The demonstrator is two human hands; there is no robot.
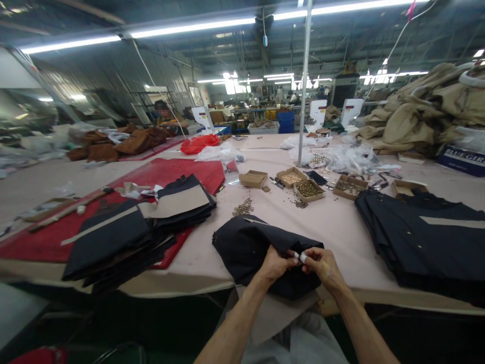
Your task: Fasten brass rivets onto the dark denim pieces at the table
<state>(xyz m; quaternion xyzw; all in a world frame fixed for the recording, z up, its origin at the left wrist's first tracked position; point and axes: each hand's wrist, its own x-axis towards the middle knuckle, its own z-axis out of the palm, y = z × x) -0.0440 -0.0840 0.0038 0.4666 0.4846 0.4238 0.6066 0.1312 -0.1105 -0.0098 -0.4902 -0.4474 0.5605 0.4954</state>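
A dark navy fabric piece (242,247), folded over and bulging, lies at the table's front edge and partly over my lap. My left hand (276,264) pinches its fabric near the right end. Close against those fingertips, my right hand (321,264) is closed on the same piece's edge. White wrapping covers fingertips on both hands. Whether a small metal part sits between the fingers is too small to tell. Beyond the piece lies a loose heap of metal rings (243,207).
Stacks of dark fabric pieces lie left (113,232) and right (424,232). Cardboard trays of small metal fittings (308,190) stand ahead, near a vertical pole (305,91). A red mat (182,174), a mallet (71,208) and a tan fabric pile (413,116) are farther off.
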